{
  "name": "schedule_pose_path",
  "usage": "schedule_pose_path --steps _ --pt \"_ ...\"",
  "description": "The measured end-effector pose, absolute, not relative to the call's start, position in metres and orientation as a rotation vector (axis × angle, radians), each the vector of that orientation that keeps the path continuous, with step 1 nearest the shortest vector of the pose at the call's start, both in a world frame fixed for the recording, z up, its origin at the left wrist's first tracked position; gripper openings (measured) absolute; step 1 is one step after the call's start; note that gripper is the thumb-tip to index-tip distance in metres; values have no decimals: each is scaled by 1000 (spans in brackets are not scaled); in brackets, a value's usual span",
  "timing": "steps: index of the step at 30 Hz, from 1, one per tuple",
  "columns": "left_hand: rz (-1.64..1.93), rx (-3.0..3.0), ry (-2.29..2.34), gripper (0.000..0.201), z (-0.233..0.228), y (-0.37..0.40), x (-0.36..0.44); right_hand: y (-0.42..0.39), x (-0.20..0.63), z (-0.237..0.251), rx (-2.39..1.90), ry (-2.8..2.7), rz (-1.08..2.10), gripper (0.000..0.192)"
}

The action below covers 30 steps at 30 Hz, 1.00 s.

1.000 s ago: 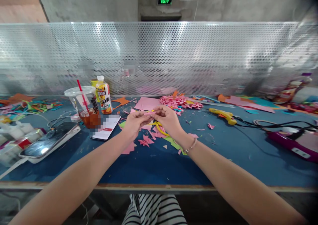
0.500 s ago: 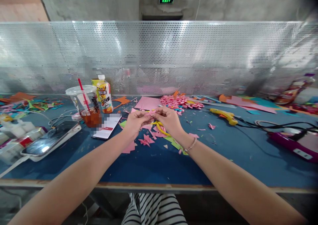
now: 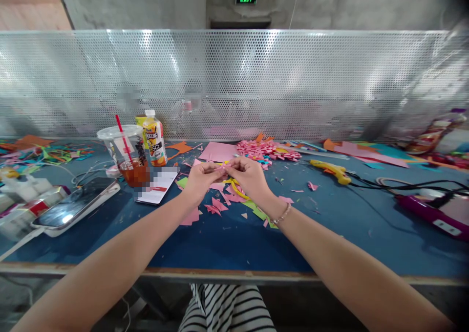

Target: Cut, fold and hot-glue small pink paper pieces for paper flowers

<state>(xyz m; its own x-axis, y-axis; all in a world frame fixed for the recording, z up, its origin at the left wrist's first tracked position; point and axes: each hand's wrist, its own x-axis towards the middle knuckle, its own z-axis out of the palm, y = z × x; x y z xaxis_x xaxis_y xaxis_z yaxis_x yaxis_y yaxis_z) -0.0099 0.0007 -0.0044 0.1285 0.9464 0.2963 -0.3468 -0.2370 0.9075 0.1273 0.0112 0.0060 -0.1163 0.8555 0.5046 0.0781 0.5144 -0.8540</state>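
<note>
a: where's the pink paper piece (image 3: 224, 167)?

b: up between the two hands, above the tabletop (image 3: 205, 254). the left hand (image 3: 198, 183) pinches one side of it, thumb against fingertips, and the right hand (image 3: 251, 176) pinches the other, the tips almost meeting.

a: can you make out its shape?

b: not really. the fingers cover most of it, so i can't tell how it's folded.

a: how would you handle it well, then?

b: with a light pinch. paper that small would probably buckle under a hard squeeze. i'd let one hand steady it while the other makes the small adjustments, and press with thumb pads rather than nails, which might tear an edge.

a: anything close by to mind?

b: the yellow strip (image 3: 238, 190) curves just beside the right hand; i can't tell whether it touches. it could snag. pink scraps (image 3: 216, 206) lie on the near side of the hands, and the pink pile (image 3: 254, 148) sits beyond them, so low knuckles might scatter things. the yellow glue gun (image 3: 331, 171) is well apart, off to the right.
</note>
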Motion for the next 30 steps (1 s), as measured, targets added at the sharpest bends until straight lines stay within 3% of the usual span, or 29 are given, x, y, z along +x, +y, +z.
schedule_pose_path --steps 10,30 --pt "1323 1222 731 20 -2 5 -17 22 136 5 -691 -1465 1102 26" --pt "1379 1447 806 21 -6 8 -17 25 136 2 -802 -1831 705 14"
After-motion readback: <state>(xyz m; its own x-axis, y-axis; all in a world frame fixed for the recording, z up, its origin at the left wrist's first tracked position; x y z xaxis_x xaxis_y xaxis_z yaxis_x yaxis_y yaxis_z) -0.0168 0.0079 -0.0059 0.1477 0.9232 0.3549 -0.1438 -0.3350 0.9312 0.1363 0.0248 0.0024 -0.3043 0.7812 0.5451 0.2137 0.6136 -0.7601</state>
